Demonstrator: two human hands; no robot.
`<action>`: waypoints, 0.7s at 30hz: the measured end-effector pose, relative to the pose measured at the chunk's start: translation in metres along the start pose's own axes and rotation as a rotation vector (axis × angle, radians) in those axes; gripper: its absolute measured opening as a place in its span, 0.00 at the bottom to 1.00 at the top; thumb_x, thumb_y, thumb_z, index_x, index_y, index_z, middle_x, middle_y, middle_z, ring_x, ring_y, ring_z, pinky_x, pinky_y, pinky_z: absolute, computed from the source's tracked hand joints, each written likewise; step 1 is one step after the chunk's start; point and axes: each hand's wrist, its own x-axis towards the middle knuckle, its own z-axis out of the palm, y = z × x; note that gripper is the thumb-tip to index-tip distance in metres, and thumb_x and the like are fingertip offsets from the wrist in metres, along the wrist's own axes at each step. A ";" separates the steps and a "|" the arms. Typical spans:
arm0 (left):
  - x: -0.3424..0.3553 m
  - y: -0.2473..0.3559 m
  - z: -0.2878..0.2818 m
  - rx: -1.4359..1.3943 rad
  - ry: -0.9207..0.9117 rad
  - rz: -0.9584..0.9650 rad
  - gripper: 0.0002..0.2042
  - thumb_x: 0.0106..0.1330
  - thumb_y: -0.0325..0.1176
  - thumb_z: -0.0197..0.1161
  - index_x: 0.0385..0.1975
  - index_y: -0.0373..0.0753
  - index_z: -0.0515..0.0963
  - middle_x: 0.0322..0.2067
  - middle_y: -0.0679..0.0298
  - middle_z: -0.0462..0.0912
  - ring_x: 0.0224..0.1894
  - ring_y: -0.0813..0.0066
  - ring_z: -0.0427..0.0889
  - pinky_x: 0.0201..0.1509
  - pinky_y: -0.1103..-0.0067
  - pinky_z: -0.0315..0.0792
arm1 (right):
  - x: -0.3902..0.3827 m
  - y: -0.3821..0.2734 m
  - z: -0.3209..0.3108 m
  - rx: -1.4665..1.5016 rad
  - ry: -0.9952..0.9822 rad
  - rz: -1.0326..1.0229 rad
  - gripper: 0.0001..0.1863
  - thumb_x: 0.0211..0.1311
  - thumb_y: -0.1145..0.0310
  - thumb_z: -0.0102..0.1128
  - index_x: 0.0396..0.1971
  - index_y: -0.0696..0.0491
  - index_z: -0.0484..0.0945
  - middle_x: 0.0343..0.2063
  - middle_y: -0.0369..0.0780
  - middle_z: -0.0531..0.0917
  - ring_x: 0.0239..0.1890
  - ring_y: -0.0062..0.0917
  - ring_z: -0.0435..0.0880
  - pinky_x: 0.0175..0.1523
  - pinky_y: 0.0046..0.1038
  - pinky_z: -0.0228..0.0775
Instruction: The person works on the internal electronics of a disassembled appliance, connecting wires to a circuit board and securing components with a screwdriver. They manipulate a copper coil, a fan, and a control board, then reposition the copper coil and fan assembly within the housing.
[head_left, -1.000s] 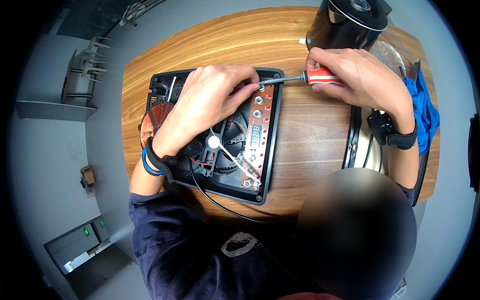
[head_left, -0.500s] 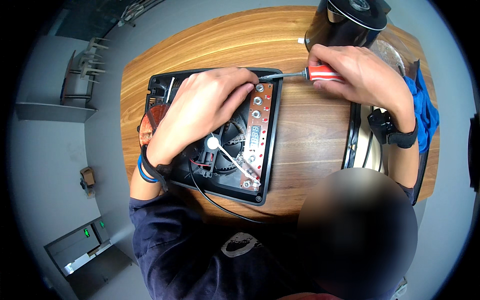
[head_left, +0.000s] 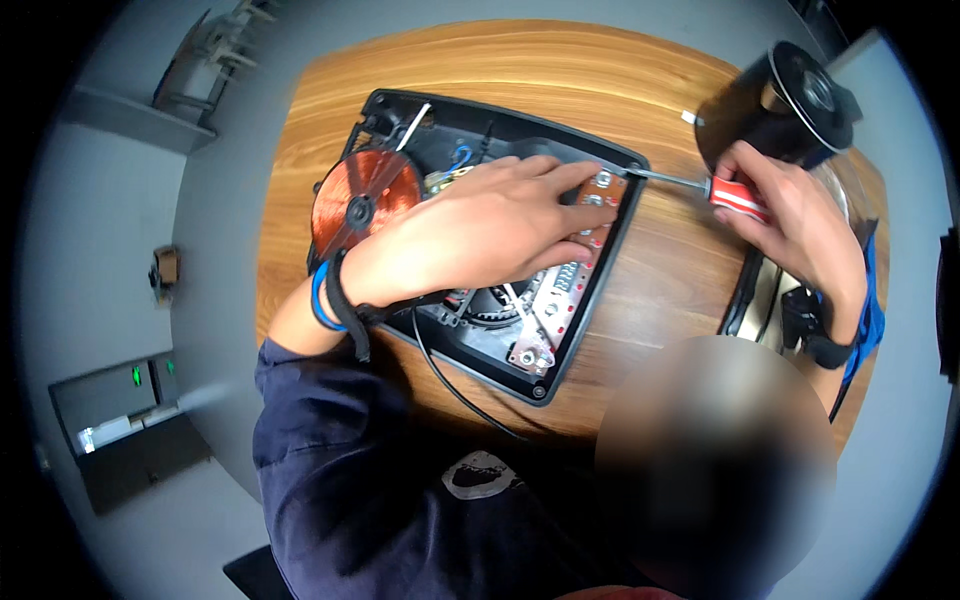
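Observation:
An opened black induction cooker base (head_left: 594,305) lies on the table, its insides exposed. Inside are a copper coil (head_left: 385,178), a partly covered fan (head_left: 492,308) and a narrow brown circuit board (head_left: 568,295) with a small display and round buttons. My left hand (head_left: 495,222) lies over the base with fingers spread, its fingertips on the upper part of the board. A screwdriver (head_left: 738,198) with a red and white handle is gripped in my right hand (head_left: 795,215). Its shaft points left, with the tip at the base's far right corner.
A black kettle (head_left: 745,115) stands at the far right of the wooden table (head_left: 480,50). Beside my right wrist lie a dark-edged cream panel (head_left: 768,292) and a blue cloth (head_left: 868,300). From the base's near side, a black cable (head_left: 447,388) runs toward me.
The base appears turned clockwise and further right in view, as the whole view has shifted. My left fingers have left the screwdriver tip and spread over the board, uncovering the coil.

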 end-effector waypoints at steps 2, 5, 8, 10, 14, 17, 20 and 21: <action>-0.002 0.000 0.002 0.011 -0.007 -0.004 0.23 0.87 0.52 0.63 0.74 0.49 0.84 0.78 0.47 0.78 0.69 0.46 0.85 0.72 0.55 0.81 | 0.001 -0.007 -0.003 0.015 -0.007 0.017 0.18 0.71 0.67 0.79 0.52 0.53 0.79 0.42 0.51 0.91 0.46 0.55 0.90 0.50 0.49 0.81; -0.007 -0.003 0.008 -0.001 0.002 -0.009 0.23 0.88 0.54 0.62 0.73 0.50 0.84 0.77 0.47 0.78 0.65 0.46 0.86 0.68 0.54 0.81 | 0.001 -0.015 -0.006 -0.010 -0.034 0.035 0.19 0.68 0.69 0.80 0.52 0.53 0.79 0.42 0.51 0.90 0.46 0.55 0.90 0.51 0.49 0.81; -0.006 -0.002 0.011 -0.003 0.021 -0.005 0.23 0.87 0.54 0.62 0.72 0.49 0.84 0.78 0.47 0.78 0.63 0.46 0.87 0.68 0.54 0.80 | -0.001 -0.016 -0.007 -0.011 -0.050 0.050 0.20 0.66 0.72 0.80 0.52 0.54 0.79 0.42 0.49 0.90 0.46 0.52 0.89 0.52 0.46 0.81; -0.007 -0.002 0.013 0.002 0.026 -0.001 0.24 0.87 0.54 0.62 0.73 0.49 0.84 0.78 0.47 0.79 0.62 0.47 0.88 0.67 0.55 0.79 | -0.001 -0.018 -0.006 -0.007 -0.037 0.027 0.20 0.66 0.73 0.81 0.52 0.54 0.80 0.43 0.48 0.89 0.46 0.50 0.89 0.52 0.43 0.81; -0.011 -0.007 0.017 0.015 0.042 0.010 0.24 0.86 0.53 0.64 0.74 0.49 0.83 0.78 0.46 0.79 0.60 0.48 0.88 0.66 0.57 0.78 | 0.003 -0.028 -0.007 -0.041 -0.040 0.065 0.18 0.69 0.70 0.79 0.52 0.53 0.80 0.44 0.50 0.90 0.47 0.53 0.90 0.51 0.47 0.82; -0.012 -0.008 0.021 0.019 0.063 0.019 0.25 0.85 0.52 0.65 0.75 0.49 0.82 0.77 0.46 0.79 0.58 0.50 0.89 0.65 0.58 0.78 | 0.002 -0.040 -0.007 -0.078 -0.025 0.087 0.17 0.70 0.70 0.79 0.53 0.53 0.81 0.46 0.49 0.90 0.46 0.52 0.91 0.49 0.46 0.83; -0.012 -0.010 0.025 0.025 0.076 0.033 0.26 0.84 0.52 0.67 0.75 0.49 0.82 0.77 0.45 0.79 0.56 0.51 0.89 0.65 0.59 0.78 | -0.002 -0.051 -0.007 -0.126 0.023 0.107 0.15 0.71 0.70 0.78 0.53 0.52 0.84 0.46 0.46 0.89 0.44 0.51 0.92 0.48 0.46 0.86; -0.011 -0.011 0.024 0.021 0.074 0.039 0.26 0.84 0.51 0.68 0.76 0.49 0.82 0.77 0.46 0.79 0.56 0.52 0.89 0.64 0.59 0.78 | -0.002 -0.057 -0.010 -0.182 0.019 0.116 0.15 0.71 0.70 0.77 0.53 0.51 0.84 0.46 0.45 0.89 0.45 0.50 0.92 0.48 0.47 0.86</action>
